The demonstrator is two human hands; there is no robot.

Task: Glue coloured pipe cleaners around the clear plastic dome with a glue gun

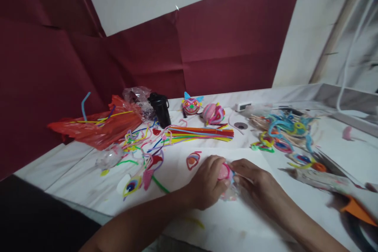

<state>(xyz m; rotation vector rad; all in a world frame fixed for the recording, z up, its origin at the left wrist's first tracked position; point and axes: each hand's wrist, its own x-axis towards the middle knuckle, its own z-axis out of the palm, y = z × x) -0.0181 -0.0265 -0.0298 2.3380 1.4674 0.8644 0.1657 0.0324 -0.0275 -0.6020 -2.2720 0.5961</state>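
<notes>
My left hand (208, 183) is wrapped round a small rounded piece (224, 171) with pink fuzzy strips on it and transparent plastic showing underneath. From the other side, my right hand (254, 177) pinches its edge, where a bit of blue shows. The fingers cover much of the piece, so its full shape is hidden. Just beyond my left hand, an eye-shaped coil of red, blue and orange pipe cleaner (193, 161) lies on a white paper sheet (251, 220). Another eye-shaped piece (132, 186), in yellow and blue, lies to the left.
Behind the hands lies a bundle of pipe cleaners (201, 134). Further back stand a black bottle (161, 110) and two decorated balls, one a face (192, 105). A red plastic bag (100, 126) is at left. Right are a tangled pile (292, 126), a tube (321, 179) and orange-black scissors (358, 210).
</notes>
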